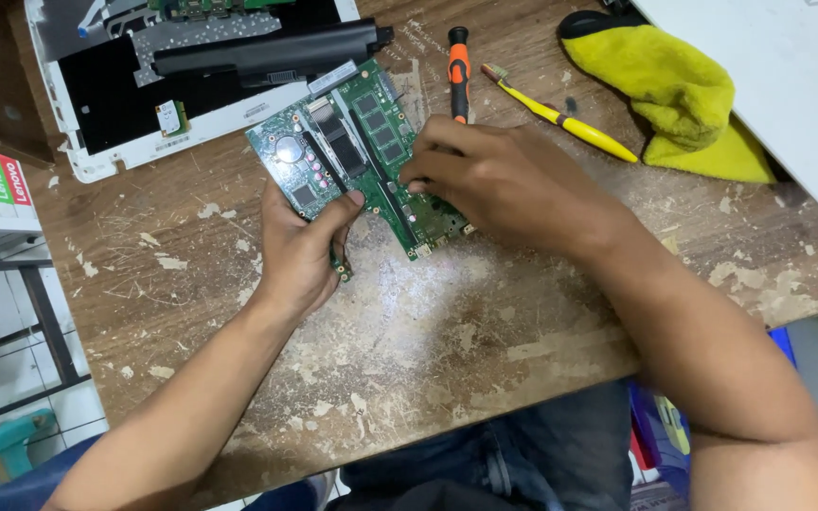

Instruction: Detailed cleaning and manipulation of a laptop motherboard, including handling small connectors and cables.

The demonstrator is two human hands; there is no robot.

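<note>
A green laptop circuit board (357,142) with memory slots and chips lies tilted on the worn wooden table (428,341). My left hand (300,246) grips its lower left edge, thumb on top of the board. My right hand (494,180) rests over the board's right side, fingertips pressed onto it beside a memory slot; what lies under the fingers is hidden.
An opened white laptop case (97,142) with a black battery bar (267,52) lies at the back left. An orange-and-black screwdriver (458,66), a yellow toothbrush (570,118) and a yellow cloth (674,95) lie behind my right hand. A white panel (788,76) covers the back right corner.
</note>
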